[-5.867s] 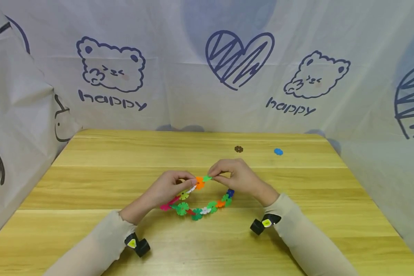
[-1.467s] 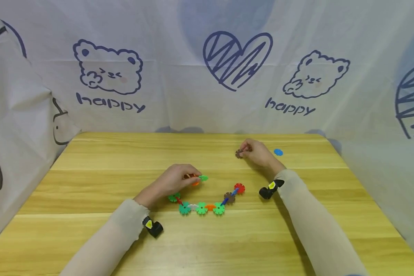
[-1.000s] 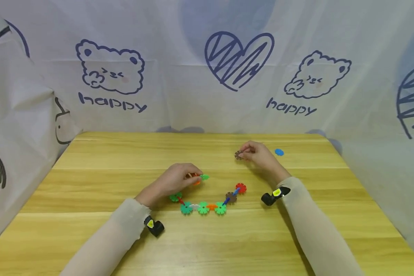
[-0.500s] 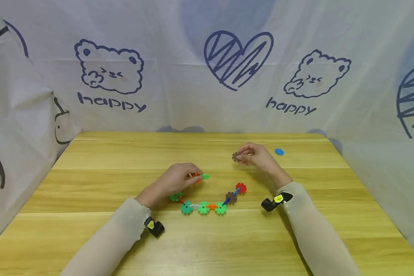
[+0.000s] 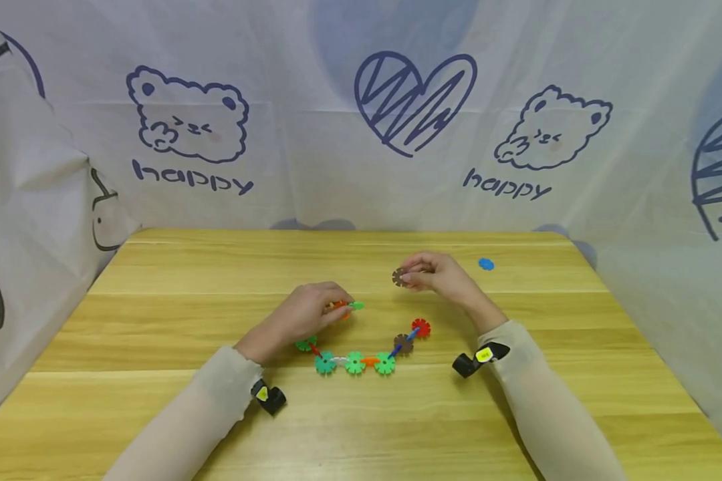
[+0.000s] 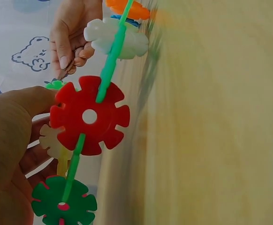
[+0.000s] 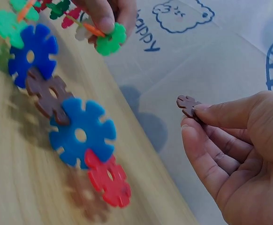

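A chain of interlocking plastic snowflake discs (image 5: pixel 355 369) curves across the table in several colors, ending at a red disc (image 5: pixel 421 329) on the right. My left hand (image 5: pixel 301 310) pinches the chain's other end, where a light green disc (image 5: pixel 358 306) sticks out past the fingertips beside an orange one. In the left wrist view another red disc (image 6: pixel 71 131) of the chain hangs in front of the palm. A loose brown snowflake disc (image 5: pixel 398 278) is pinched between thumb and fingers of my right hand (image 5: pixel 442 275), raised to the right of the green end disc.
A single blue snowflake disc (image 5: pixel 486 264) lies at the back right of the wooden table (image 5: pixel 361 427). Behind the table hangs a pale cloth (image 5: pixel 313 147) with drawn bears and a heart. Both wrists wear small black cameras.
Earlier my right hand pinched the green end disc; it then took the brown disc from the table's back and has carried it left and nearer. My left hand stays nearly still lately.
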Tool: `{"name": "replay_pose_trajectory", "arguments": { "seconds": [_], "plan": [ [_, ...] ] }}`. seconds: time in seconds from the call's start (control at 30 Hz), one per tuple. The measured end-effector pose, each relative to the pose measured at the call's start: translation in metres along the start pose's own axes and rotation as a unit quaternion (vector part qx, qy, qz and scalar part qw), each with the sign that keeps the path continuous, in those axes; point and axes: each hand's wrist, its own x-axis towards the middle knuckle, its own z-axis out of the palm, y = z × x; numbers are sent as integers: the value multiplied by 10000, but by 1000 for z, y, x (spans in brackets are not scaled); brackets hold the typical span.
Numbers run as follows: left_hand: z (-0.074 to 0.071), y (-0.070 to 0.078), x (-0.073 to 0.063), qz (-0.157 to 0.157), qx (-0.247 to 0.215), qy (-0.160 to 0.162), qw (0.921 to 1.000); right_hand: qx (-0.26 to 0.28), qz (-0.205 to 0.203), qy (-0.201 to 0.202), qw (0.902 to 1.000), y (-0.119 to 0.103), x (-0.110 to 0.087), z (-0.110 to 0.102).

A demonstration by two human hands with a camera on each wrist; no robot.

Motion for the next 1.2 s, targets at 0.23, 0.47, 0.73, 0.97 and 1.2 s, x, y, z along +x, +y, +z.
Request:
{"name": "replay_pose_trajectory", "arguments": {
  "seconds": [0.23, 0.47, 0.73, 0.97, 1.2],
  "plan": [
    [0, 0, 0, 243, 206, 185, 9993, -187, -192, -290, 9992, -7, -4, 14],
    [1, 0, 0, 629, 375, 551, 9958, -113, -290, -563, 9979, -9, -5, 26],
    [0, 3, 3, 1403, 851, 1054, 9808, -120, -405, -766, 9962, -12, -9, 32],
    [-4, 8, 5, 1880, 1265, 1353, 9645, -130, -450, -866, 9951, -17, -13, 35],
    [-4, 12, 4, 2001, 1262, 1470, 9604, -181, -445, -947, 9943, -23, -18, 38]
  ]
}}
